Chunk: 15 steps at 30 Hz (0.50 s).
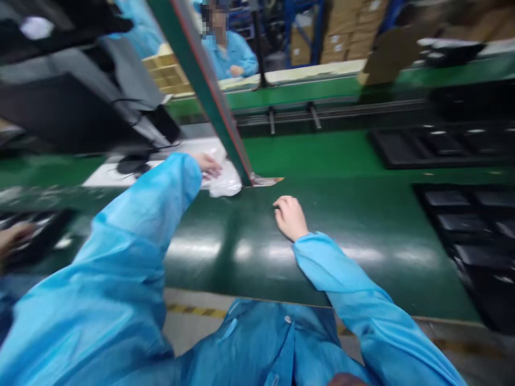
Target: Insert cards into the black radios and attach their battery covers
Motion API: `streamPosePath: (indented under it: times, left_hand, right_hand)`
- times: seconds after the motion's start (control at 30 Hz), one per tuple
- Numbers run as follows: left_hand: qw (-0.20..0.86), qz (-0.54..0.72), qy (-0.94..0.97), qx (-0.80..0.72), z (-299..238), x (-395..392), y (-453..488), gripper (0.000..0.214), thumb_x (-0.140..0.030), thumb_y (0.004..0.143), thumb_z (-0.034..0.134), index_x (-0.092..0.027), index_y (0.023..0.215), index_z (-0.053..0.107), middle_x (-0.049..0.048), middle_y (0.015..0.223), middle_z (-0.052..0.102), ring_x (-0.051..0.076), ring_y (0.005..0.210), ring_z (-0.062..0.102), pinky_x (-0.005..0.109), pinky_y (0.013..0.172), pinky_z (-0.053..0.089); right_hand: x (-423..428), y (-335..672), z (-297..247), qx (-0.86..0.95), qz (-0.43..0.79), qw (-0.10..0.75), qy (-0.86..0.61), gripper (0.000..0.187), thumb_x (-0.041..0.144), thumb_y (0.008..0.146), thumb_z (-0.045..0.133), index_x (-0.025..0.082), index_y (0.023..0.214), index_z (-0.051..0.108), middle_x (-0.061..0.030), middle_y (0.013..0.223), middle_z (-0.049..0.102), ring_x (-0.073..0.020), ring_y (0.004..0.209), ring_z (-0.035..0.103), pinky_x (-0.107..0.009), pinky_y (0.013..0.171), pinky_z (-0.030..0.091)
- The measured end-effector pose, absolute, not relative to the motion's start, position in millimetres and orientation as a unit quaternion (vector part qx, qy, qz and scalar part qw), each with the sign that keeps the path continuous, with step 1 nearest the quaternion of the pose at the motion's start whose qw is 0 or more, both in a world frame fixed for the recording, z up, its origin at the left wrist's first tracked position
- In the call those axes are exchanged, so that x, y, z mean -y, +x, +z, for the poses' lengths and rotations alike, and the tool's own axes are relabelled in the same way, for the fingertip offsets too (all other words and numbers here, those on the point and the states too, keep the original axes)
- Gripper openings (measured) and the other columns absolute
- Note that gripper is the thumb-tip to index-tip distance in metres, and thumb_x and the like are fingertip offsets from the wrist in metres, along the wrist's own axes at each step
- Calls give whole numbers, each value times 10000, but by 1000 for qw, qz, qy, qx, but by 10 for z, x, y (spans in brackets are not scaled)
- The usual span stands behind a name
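Observation:
My left hand (208,165) reaches out at the foot of the slanted green post, over a crumpled white plastic bag (226,181). Its fingers are stretched toward the right and slightly bent, touching or just above the bag; blur hides which, and the thumb is not plain to see. My right hand (290,217) rests on the dark green work surface (249,241), right of the post. Its fingers are loosely bent, a gap shows between forefinger and thumb, and nothing is visible in it.
The slanted green post (213,91) stands between my hands. Black compartment trays (418,150) lie at the right, some near the front edge. A computer mouse (134,162) sits at left. Another person's hand (18,236) is over a black tray far left; a co-worker (229,56) sits across.

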State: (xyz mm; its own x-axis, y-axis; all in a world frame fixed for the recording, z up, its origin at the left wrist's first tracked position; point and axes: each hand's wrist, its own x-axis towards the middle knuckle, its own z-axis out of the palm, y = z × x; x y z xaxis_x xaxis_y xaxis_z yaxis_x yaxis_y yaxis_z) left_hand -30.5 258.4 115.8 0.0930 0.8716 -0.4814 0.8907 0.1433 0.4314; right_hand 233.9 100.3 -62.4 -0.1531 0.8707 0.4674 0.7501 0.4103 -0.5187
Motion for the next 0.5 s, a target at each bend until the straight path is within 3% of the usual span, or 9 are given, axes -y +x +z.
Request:
streamPosePath:
  times: [0.1, 0.23, 0.3, 0.37, 0.5]
  left_hand:
    - [357, 45, 643, -676, 1381, -2558, -494, 463, -479, 931, 538, -82, 1150, 633, 67, 1123, 670, 105, 973, 642, 261, 877, 495]
    - [308, 112, 639, -696, 1752, -2473, -642, 408, -402, 828, 688, -66, 1061, 696, 121, 1055, 702, 211, 996, 673, 331, 849, 498]
    - [334, 102, 649, -676, 1843, -2428, -624, 358, -356, 803, 726, -91, 1044, 714, 112, 1028, 708, 239, 1023, 670, 358, 865, 502]
    - [378, 71, 648, -657, 1801, -2403, -539, 307, -286, 831, 690, -85, 1062, 704, 98, 1009, 707, 209, 1021, 667, 353, 894, 492]
    - [392, 31, 633, -667, 1417, -2390, -226, 277, -207, 965, 462, -18, 1038, 650, 89, 1008, 686, 113, 921, 652, 318, 922, 480]
  right_hand:
    - [-1029, 2359, -655, 755, 100, 380, -525, 223, 184, 912, 448, 142, 1058, 612, -130, 1122, 542, -253, 1065, 467, -413, 962, 400]
    - [-1021, 2372, -674, 754, 103, 382, -524, 219, 205, 910, 450, 150, 1051, 609, -129, 1107, 541, -258, 1054, 465, -418, 957, 403]
    - [-1009, 2372, -679, 753, 100, 381, -528, 218, 214, 912, 450, 156, 1049, 609, -126, 1105, 542, -258, 1053, 469, -414, 953, 408]
    - [-1002, 2368, -682, 753, 97, 379, -530, 217, 222, 917, 447, 160, 1047, 610, -124, 1102, 543, -256, 1052, 475, -408, 948, 414]
    - [-997, 2363, -683, 752, 91, 378, -532, 217, 228, 926, 439, 159, 1042, 608, -120, 1095, 544, -250, 1047, 479, -399, 941, 423]
